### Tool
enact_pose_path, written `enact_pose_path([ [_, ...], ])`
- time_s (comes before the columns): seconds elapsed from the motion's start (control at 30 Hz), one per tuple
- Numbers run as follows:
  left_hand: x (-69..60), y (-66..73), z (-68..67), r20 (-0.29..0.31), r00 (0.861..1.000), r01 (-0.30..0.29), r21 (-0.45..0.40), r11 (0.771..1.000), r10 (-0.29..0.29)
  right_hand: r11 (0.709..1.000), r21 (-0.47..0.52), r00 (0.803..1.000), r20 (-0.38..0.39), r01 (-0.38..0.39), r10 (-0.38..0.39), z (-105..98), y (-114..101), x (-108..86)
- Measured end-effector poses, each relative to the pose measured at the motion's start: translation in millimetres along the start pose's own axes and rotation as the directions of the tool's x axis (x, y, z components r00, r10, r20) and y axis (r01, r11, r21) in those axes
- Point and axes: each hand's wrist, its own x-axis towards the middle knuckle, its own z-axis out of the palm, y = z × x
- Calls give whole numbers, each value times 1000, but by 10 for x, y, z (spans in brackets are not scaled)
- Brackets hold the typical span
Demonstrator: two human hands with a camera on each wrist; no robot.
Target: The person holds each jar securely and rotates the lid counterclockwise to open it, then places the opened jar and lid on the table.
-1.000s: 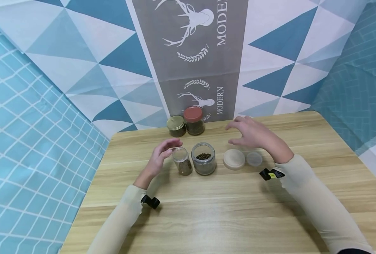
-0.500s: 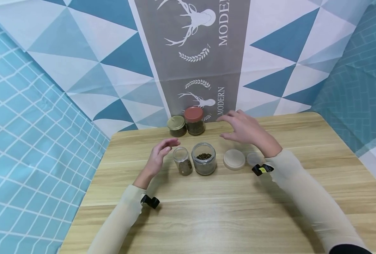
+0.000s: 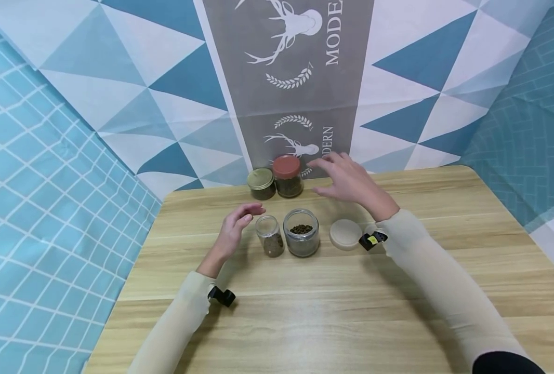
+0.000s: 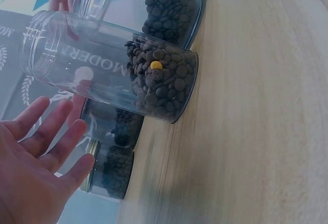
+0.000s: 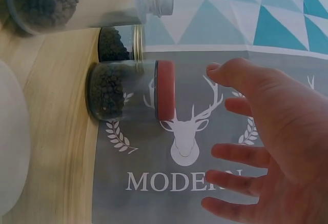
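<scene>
Spread and empty, the right hand point(image 3: 347, 182) hovers right of the red-lidded jar point(image 3: 287, 175); in the right wrist view a gap separates the fingers from its red lid point(image 5: 165, 90). The left hand point(image 3: 232, 231), fingers apart and holding nothing, is just left of the narrow lidless jar point(image 3: 270, 236). That jar contains dark pieces and one yellow piece point(image 4: 156, 65). Beside it stands a wider lidless jar point(image 3: 301, 234) with dark pieces inside. A gold-lidded jar point(image 3: 261, 184) stands left of the red-lidded one.
A pale round lid point(image 3: 345, 234) lies right of the wide jar. The clear lid beside it is mostly hidden by the right wrist. Behind the wooden table point(image 3: 277, 322) hangs a patterned cloth point(image 3: 305, 93).
The right hand has moved left, closer to the red-lidded jar, and its wrist now covers most of the clear lid. The left hand has barely shifted.
</scene>
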Motion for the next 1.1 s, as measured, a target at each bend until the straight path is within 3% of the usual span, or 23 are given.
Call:
enact_pose_path([
  [0.33, 10, -9, 6, 0, 1000, -17, -10, 1000, 17, 1000, 7, 1000, 16, -5, 5, -19, -102, 242],
  [0.7, -23, -57, -20, -17, 1000, 8, 1, 1000, -8, 1000, -7, 998, 64, -11, 11, 30, -165, 420],
  [0.83, -24, -130, -38, -11, 999, -41, -27, 999, 41, 1000, -4, 997, 77, -3, 3, 57, -162, 503],
  [0.97, 1, -356, -68, -12, 994, -112, -60, 992, 112, 1000, -10, 997, 73, 11, -10, 69, -165, 589],
  [1.03, 0, -383, -72, -17, 992, -123, -60, 991, 122, 1000, -12, 998, 67, 17, -16, 69, -171, 631],
  [1.1, -16, -313, -65, -14, 995, -97, -50, 994, 97, 999, -21, 998, 64, 27, -25, 68, -177, 670],
])
